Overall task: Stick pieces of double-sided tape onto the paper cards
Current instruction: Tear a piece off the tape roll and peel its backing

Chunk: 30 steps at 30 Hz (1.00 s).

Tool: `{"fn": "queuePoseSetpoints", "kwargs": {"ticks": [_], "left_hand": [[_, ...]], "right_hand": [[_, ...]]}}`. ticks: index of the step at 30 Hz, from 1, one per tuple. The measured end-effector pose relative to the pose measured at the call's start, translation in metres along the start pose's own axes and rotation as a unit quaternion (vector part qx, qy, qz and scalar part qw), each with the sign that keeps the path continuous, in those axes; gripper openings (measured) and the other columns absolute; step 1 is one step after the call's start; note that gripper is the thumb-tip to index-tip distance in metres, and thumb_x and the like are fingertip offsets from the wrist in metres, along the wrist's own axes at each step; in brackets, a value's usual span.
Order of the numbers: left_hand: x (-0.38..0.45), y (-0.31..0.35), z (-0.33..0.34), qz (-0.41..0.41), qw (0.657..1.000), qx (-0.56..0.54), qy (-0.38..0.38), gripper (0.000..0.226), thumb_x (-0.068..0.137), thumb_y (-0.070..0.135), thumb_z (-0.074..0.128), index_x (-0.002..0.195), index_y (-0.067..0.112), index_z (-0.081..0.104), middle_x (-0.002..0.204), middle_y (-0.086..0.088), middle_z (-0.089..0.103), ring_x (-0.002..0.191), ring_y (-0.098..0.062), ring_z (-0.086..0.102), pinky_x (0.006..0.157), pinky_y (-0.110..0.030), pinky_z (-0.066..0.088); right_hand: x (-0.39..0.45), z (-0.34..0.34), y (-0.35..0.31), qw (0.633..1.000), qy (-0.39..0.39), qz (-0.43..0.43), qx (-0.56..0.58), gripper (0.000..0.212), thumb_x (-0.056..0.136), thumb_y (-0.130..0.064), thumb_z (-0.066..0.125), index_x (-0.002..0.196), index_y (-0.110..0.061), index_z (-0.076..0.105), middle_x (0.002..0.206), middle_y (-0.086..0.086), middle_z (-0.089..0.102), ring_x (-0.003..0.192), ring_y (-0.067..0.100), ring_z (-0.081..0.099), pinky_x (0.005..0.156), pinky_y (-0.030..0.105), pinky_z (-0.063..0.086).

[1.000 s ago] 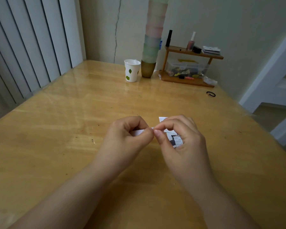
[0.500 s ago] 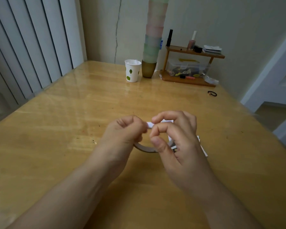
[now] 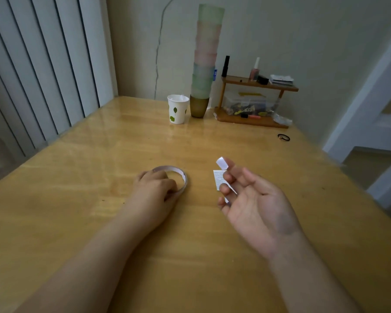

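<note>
A thin roll of double-sided tape (image 3: 182, 176) lies flat on the wooden table (image 3: 77, 199). My left hand (image 3: 155, 190) rests on its near left rim, fingers curled over the ring. My right hand (image 3: 255, 206) hovers to the right, palm up, fingers loosely spread. A small white piece of tape (image 3: 221, 163) sticks to the tip of its forefinger. A printed paper card (image 3: 217, 179) lies on the table just behind those fingers, partly hidden by them.
At the back stand a white paper cup (image 3: 177, 109), a tall stack of pastel cups (image 3: 204, 64) and a small wooden shelf (image 3: 257, 102) with bottles and clutter. A black hair tie (image 3: 283, 137) lies near the table's right edge. Vertical blinds run along the left.
My hands have come apart. The left one lowered the tape roll to the table on the left; the right one moved right and opened with the torn piece on its forefinger.
</note>
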<state>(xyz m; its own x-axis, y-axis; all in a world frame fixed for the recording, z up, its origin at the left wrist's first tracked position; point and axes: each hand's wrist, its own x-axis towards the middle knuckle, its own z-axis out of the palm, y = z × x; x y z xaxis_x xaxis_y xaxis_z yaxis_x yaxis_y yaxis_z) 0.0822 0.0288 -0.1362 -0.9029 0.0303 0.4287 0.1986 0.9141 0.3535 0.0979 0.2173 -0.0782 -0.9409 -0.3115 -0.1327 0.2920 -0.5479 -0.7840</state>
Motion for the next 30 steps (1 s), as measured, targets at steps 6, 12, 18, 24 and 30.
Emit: {"fn": "queuePoseSetpoints", "kwargs": {"ticks": [6,12,18,24,30], "left_hand": [[-0.003,0.003,0.0,0.0,0.998,-0.058,0.039,0.033,0.076,0.012,0.072,0.109,0.014,0.066,0.101,-0.001,0.057,0.098,-0.028,0.055,0.084,-0.04,0.048],[-0.002,0.043,-0.017,-0.142,0.927,-0.348,-0.006,0.014,0.086,0.012,0.065,0.089,0.024,0.073,0.09,0.007,0.065,0.08,-0.003,0.059,0.072,-0.006,0.043],[0.011,0.089,-0.034,-0.227,0.694,-0.673,-0.112,0.022,0.08,0.0,0.059,0.093,0.01,0.074,0.08,0.001,0.067,0.074,-0.011,0.058,0.079,-0.031,0.048],[0.009,0.101,-0.034,-0.239,0.618,-0.74,-0.118,0.042,0.058,0.012,0.059,0.098,0.004,0.069,0.075,0.0,0.063,0.067,-0.011,0.057,0.075,-0.031,0.046],[0.0,0.087,-0.032,-0.244,0.56,-0.783,-0.118,0.023,0.073,0.007,0.053,0.088,0.005,0.07,0.079,-0.004,0.063,0.07,-0.015,0.057,0.076,-0.033,0.046]], "right_hand": [[0.006,-0.014,-0.016,0.998,0.04,-0.038,0.0,0.032,0.083,-0.026,0.05,0.092,-0.013,0.078,0.074,-0.004,0.052,0.069,0.011,0.04,0.07,0.025,0.032],[0.012,-0.025,-0.023,0.997,0.05,0.002,0.055,0.047,0.094,-0.031,0.038,0.09,-0.006,0.077,0.063,-0.001,0.035,0.056,0.013,0.027,0.058,0.026,0.025],[0.005,-0.016,-0.021,0.999,-0.009,0.002,0.054,0.047,0.078,-0.031,0.043,0.097,-0.003,0.075,0.063,0.0,0.036,0.058,0.013,0.028,0.062,0.027,0.024],[0.002,-0.015,-0.022,0.999,-0.023,-0.009,0.048,0.047,0.076,-0.031,0.042,0.095,-0.003,0.076,0.063,0.0,0.038,0.058,0.013,0.031,0.064,0.026,0.026],[0.001,-0.014,-0.014,0.988,-0.028,-0.072,-0.134,0.044,0.076,-0.038,0.045,0.093,-0.015,0.078,0.067,-0.003,0.037,0.063,0.012,0.031,0.068,0.027,0.027]]}}
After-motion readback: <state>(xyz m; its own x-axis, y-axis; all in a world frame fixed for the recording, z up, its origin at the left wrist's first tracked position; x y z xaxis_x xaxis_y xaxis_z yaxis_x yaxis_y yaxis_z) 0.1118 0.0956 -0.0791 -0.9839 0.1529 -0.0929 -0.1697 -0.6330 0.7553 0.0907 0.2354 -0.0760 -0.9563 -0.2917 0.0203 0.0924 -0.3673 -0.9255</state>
